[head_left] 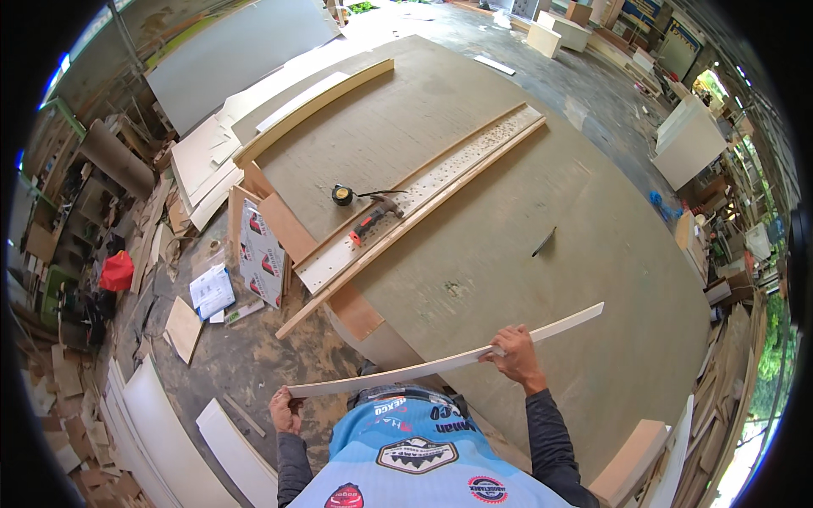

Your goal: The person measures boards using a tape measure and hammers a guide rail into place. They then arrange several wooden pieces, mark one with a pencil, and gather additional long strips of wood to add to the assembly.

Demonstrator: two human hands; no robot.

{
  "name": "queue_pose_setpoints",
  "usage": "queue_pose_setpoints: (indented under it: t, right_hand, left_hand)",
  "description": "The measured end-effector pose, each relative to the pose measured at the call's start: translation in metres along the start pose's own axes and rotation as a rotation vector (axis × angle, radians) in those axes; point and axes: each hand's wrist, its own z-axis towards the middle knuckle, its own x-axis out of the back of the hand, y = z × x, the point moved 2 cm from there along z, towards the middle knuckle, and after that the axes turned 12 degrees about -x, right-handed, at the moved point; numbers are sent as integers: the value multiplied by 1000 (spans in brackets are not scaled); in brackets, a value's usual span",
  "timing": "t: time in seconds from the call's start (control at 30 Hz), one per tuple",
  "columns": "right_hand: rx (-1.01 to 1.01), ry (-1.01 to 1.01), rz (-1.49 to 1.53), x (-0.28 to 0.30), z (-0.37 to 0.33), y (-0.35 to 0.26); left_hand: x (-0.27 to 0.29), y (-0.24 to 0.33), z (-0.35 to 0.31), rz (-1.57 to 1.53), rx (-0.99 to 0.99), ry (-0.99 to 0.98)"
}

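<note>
A: Where is the long, thin, white flat strip [567,323]?

B: Nearest of all, slanting across the near edge of the broad grey-brown worktable [474,279]: its left end is off the table, its right end above the tabletop. Whether it touches, I can't tell.

A: And the fingers?

B: The bare left hand [286,411], off the table's near-left side, pinches the strip's left end. The bare right hand [515,356], over the table, has its fingers narrowed around the strip past its middle. Two spread grips probably keep such a slender length from sagging or twisting.

A: Beyond that?

B: A slim, dark, pen-like stick [544,242] lies near the table's middle, perhaps within easy reach.

A: Further?

B: An orange-and-black-handled hammer [371,222] rests on a long, white, speckled board with wooden edging [457,162], crossing the table. A round black-and-yellow tape measure [342,196] sits on the table's left part, likely kept handy.

A: Farthest?

B: A curved cream panel [313,113] along the table's far-left edge, presumably leaving the middle less crowded.
</note>
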Motion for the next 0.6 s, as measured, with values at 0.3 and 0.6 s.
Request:
queue_pose_setpoints:
  t: [0.3,0.6]
  right_hand:
    - [134,109,16,-7,15,-31]
    - [-23,465,128,36,28,-6]
  left_hand:
    - [24,2,10,14,85,286]
    - [99,-60,-11,-8,322,527]
